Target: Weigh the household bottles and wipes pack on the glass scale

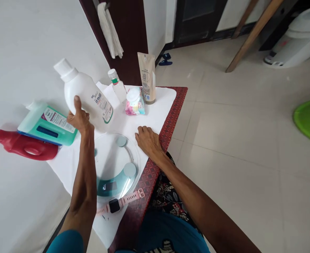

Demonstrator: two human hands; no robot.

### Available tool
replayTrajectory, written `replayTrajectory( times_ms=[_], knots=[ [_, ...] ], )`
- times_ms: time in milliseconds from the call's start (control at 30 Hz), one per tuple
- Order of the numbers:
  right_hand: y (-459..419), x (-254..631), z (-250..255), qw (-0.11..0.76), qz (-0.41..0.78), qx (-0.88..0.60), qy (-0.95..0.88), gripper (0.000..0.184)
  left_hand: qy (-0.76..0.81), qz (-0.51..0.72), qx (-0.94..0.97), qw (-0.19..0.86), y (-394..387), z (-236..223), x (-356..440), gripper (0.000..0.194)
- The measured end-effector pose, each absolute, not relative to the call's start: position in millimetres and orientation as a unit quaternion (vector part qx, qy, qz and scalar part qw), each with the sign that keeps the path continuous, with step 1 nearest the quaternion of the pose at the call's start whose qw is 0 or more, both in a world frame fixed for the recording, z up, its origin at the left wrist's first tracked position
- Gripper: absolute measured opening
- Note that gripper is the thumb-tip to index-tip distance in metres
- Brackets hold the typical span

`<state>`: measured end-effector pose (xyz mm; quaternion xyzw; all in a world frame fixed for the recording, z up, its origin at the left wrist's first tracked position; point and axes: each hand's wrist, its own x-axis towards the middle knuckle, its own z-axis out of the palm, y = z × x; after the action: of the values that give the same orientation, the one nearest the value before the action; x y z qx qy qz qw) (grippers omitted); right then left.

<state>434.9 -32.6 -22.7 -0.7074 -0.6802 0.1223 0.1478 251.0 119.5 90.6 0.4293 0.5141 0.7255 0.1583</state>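
Left hand [78, 117]: grasped white bottle [89, 93]; right hand [147, 140]: rested on table [175, 109], right side, palm hidden, hold unclear; scale [115, 168]: lay near, watch [114, 205] at its near edge

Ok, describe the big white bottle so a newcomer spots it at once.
Find the white cloth on the red-edged table, then the round glass scale. Beyond the scale, the left hand grips the bottle, tilted. Unlike the green jug and red jug nearby, it is white and in a hand.
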Motion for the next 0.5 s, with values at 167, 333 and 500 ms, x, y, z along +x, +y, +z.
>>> replayTrajectory(
  times_ms=[167,333,500],
  knots=[
    [-30.8,435.6,-26.9,0.15,0.111,-0.713,-0.676,0.031,0.533,0.705,0.415,0.217,171.2,67.2,287.4,0.059],
    [-30.7,435.5,-27.3,0.149,0.116,-0.712,-0.677,0.03,0.472,0.705,0.486,0.207,191.2,48.7,302.6,0.058],
    [-31.7,435.3,-29.5,0.151,0.108,-0.713,-0.676,0.029,0.504,0.659,0.524,0.193,175.4,50.5,276.1,0.057]
  ],
)
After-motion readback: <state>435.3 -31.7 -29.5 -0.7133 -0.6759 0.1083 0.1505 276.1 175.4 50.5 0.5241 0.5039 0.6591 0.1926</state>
